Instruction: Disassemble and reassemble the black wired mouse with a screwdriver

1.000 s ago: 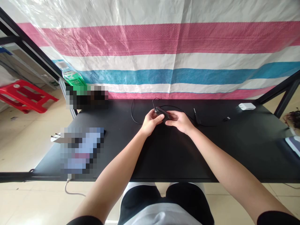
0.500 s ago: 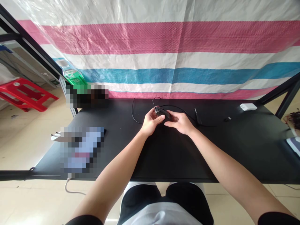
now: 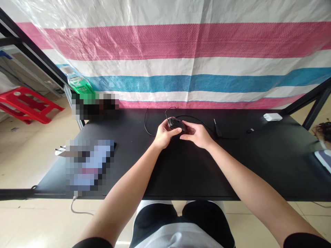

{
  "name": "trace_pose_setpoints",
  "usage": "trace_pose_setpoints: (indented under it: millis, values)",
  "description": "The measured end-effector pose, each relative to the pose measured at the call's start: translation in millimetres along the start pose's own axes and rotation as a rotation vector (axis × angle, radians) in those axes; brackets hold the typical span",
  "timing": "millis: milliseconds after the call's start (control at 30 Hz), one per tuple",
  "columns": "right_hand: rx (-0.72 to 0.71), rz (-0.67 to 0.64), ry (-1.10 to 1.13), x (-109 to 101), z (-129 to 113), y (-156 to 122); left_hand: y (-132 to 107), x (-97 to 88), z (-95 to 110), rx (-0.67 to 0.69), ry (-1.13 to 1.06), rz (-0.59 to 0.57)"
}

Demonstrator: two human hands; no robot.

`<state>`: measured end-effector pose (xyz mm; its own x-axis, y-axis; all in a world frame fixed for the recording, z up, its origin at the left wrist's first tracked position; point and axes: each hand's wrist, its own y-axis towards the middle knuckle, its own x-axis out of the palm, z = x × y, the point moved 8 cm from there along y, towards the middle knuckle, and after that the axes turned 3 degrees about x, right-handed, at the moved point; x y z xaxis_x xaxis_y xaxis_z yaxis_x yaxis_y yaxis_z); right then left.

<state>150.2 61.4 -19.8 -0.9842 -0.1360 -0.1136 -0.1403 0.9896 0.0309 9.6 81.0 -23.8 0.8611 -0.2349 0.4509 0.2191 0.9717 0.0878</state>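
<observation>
A black wired computer mouse (image 3: pixel 177 124) is held a little above the black table, with its thin cable rising from the left end. My left hand (image 3: pixel 163 135) is closed round the mouse's left side, thumb across the near edge. The fingers of my right hand (image 3: pixel 198 134) are at the mouse's right end, closed about it with the thumb below; part of that contact is hidden. Behind my hands the black cable (image 3: pixel 146 125) loops over the table. To the right of my right hand lies a black cable connector (image 3: pixel 217 130).
A small black USB piece (image 3: pixel 250 131) and a white charger (image 3: pixel 272 117) lie on the right of the table (image 3: pixel 186 172). At left are a blurred phone-like object (image 3: pixel 94 165) and a white plug (image 3: pixel 60 151). A green-labelled bottle (image 3: pixel 82 88) stands behind; striped sheeting (image 3: pixel 181 41) hangs at the back.
The mouse is tilted slightly differently in my hands, so more of its top shows. My hands stay in nearly the same place, and the whole view shifts slightly left.
</observation>
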Motion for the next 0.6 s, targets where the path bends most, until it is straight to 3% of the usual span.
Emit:
trace_pose_setpoints:
  millis: [100, 200, 400, 600]
  values:
    - [-0.007, 0.016, 0.087, -1, 1, 2, 0, -0.2, 4, 0.006, -0.031, 0.009]
    - [0.074, 0.019, 0.270, -1, 7, 4, 1, 0.8, 13, 0.052, -0.094, 0.019]
    - [0.352, -0.222, 0.418, 21, 18, -3, 1, 0.5, 12, 0.066, -0.130, 0.027]
    - [0.309, -0.174, 0.488, 9, 22, 1, -1, 5.7, 8, 0.003, -0.163, -0.049]
